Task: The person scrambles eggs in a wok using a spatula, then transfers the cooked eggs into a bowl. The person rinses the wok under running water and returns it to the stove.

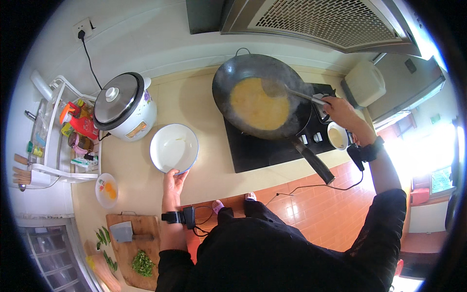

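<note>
My right hand (338, 111) grips the metal handle of a ladle (304, 95), whose bowl dips into yellowish, steaming liquid (255, 107). That liquid fills the bottom of a dark wok (226, 78) on the black stove (251, 157). With my left hand (175, 182) I hold the near rim of a white, blue-edged bowl (175, 149) at the counter. Only a small trace of something pale shows inside it. The wok's dark handle (312, 160) points towards me, over the counter's front edge.
Left of the bowl stands a rice cooker (124, 106). A small bowl (337, 137) of pale contents sits by the stove knobs. A cleaver (122, 231) and chopped greens (143, 262) lie on a wooden board (127, 252). Egg yolks (110, 190) rest in another bowl (102, 199). A range hood (321, 22) hangs above.
</note>
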Demonstrator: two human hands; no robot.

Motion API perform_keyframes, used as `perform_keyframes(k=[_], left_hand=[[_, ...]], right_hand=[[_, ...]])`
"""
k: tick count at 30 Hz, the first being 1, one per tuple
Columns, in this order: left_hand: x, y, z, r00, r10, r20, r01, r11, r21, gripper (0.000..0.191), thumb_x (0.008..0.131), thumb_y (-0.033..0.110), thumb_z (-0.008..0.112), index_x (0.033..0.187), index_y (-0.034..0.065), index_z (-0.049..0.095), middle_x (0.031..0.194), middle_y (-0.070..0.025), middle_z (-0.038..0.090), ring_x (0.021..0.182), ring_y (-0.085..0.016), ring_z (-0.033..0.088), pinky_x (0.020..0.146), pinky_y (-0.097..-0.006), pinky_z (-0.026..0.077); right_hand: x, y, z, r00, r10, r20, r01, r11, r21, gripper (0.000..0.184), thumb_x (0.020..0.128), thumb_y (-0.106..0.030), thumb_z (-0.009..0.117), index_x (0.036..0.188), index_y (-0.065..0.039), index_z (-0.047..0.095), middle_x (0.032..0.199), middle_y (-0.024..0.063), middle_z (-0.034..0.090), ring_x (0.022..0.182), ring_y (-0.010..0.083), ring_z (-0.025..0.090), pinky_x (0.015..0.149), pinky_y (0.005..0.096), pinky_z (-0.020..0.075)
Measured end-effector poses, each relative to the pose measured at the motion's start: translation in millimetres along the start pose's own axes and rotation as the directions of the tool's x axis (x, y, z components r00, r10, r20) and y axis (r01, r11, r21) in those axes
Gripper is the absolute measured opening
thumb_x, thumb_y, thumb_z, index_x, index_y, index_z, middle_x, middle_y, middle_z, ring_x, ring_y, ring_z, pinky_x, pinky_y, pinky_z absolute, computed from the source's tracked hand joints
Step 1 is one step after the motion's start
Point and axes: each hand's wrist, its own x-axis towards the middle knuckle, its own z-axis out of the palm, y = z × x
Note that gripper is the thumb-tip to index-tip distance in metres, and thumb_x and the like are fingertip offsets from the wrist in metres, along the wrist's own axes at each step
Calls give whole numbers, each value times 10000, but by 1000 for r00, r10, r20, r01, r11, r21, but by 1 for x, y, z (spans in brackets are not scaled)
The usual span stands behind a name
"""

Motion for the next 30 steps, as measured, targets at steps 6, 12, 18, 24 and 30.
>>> perform_keyframes(k=[6,12,18,24,30], left_hand=[[-50,21,32,996,62,57,-72,978,198,460,730,-19,486,1165,-100,355,1131,-218,483,997,-371,545,840,-460,533],[-110,30,90,978,98,182,-138,966,220,549,804,209,563,1247,-29,345,1164,-163,503,1006,-299,562,744,-402,573],[-142,14,149,977,145,156,-180,953,243,627,807,287,570,1300,-1,310,1228,-162,472,1097,-303,519,776,-453,540],[-149,-7,196,969,204,142,-240,914,328,605,820,327,564,1298,33,338,1272,-144,449,1143,-295,483,845,-459,485],[-147,-17,232,961,234,145,-272,892,362,576,821,335,584,1274,57,364,1219,-115,462,1113,-266,486,833,-448,480]], right_hand=[[25,52,-26,935,228,272,-273,952,140,304,840,-149,456,1063,-30,625,642,130,613,537,188,585,540,322,474],[72,91,-5,800,181,571,-379,892,248,282,863,-166,484,1091,-82,628,535,10,509,423,108,437,376,275,342],[85,65,82,857,15,515,-316,805,502,280,859,-222,594,1103,-87,622,555,-16,473,448,72,401,385,252,312],[82,43,115,891,-28,454,-331,646,688,283,876,-211,579,1125,-83,619,598,-21,477,478,64,405,405,234,329],[75,26,114,881,-28,472,-374,571,731,261,883,-197,566,1098,-62,625,611,-22,476,483,58,399,414,226,333]])
